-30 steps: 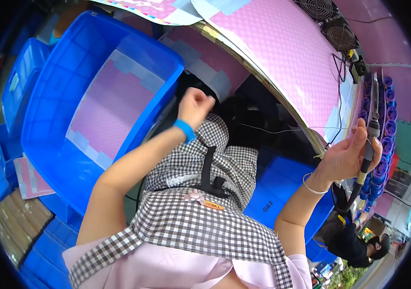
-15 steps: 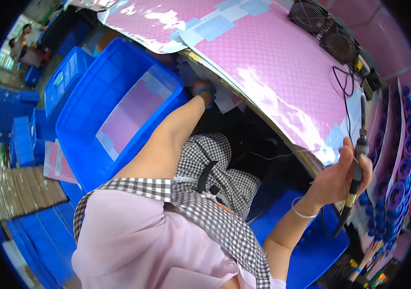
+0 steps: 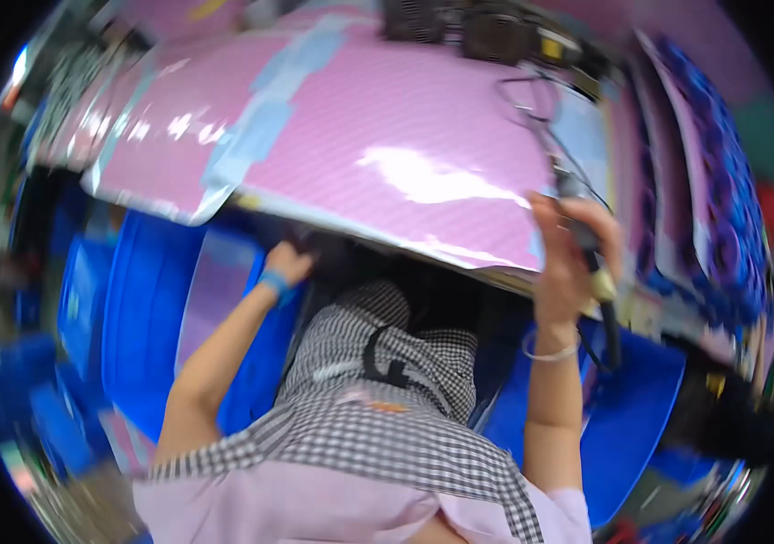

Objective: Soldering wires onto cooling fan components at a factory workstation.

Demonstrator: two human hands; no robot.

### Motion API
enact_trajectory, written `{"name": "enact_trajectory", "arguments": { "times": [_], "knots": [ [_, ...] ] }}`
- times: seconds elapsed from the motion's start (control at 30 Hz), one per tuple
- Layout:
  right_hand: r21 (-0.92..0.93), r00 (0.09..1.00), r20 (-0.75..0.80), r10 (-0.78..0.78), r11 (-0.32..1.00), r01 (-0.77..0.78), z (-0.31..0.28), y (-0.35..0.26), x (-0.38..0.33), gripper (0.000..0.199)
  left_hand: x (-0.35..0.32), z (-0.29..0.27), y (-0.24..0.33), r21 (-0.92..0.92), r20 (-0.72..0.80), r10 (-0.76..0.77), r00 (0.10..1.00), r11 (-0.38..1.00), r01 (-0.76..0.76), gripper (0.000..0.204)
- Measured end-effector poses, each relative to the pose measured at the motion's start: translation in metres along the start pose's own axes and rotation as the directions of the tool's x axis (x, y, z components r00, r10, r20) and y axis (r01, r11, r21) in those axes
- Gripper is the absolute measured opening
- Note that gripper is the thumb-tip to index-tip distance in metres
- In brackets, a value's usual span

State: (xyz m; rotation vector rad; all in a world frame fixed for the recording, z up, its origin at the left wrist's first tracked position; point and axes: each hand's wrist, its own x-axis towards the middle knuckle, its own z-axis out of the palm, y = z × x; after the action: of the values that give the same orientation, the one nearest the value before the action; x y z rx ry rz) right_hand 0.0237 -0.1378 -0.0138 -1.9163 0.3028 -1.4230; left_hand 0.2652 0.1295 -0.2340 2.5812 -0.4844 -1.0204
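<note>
From where I stand, a deep blue bin [image 3: 147, 317] sits below the left front edge of the pink-covered table [image 3: 378, 109], close enough, I'd say, for the left arm to reach without a stretch. Pale tape [image 3: 265, 127] runs across the table's left part, likely there to join the cover's pieces. The left hand [image 3: 289, 263] is low at the table's front edge, beside the bin, its fingers bent; it is too blurred for me to tell whether it pinches anything. The checked apron [image 3: 387, 444] faces the table, probably worn to protect the clothes. Two dark fans [image 3: 493, 38] stand along the table's back, perhaps for drawing off fumes. The right hand [image 3: 564, 276] is closed around what looks like a soldering iron [image 3: 570, 186], raised over the table's right end, with the tip pointing up and away, a grip that seems meant to spare skin and cover. Another blue bin [image 3: 632, 426] sits below that end, and beyond the table's right side hang rows of blue-purple rings [image 3: 727, 195].
</note>
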Motion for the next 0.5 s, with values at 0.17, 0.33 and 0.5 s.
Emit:
{"name": "enact_trajectory", "arguments": {
  "times": [0.17, 0.33, 0.5],
  "knots": [
    [0.238, 0.981, -0.055, 0.188, 0.956, -0.17, 0.015, -0.012, 0.019, 0.024, -0.166, -0.109, 0.148, -0.492, -0.139, 0.702, 0.699, 0.563, -0.664, 0.018],
    [0.335, 0.948, 0.061, 0.314, 0.888, -0.316, 0.041, -0.017, 0.014, 0.014, -0.148, -0.076, 0.238, -0.585, -0.277, 0.847, 0.453, 0.225, -0.779, 0.023],
    [0.121, 0.989, -0.133, 0.064, 0.992, -0.048, 0.006, -0.032, 0.009, 0.015, -0.14, -0.071, 0.241, -0.86, -0.253, 0.697, 0.671, 0.156, -0.486, 0.009]
  ]
}}
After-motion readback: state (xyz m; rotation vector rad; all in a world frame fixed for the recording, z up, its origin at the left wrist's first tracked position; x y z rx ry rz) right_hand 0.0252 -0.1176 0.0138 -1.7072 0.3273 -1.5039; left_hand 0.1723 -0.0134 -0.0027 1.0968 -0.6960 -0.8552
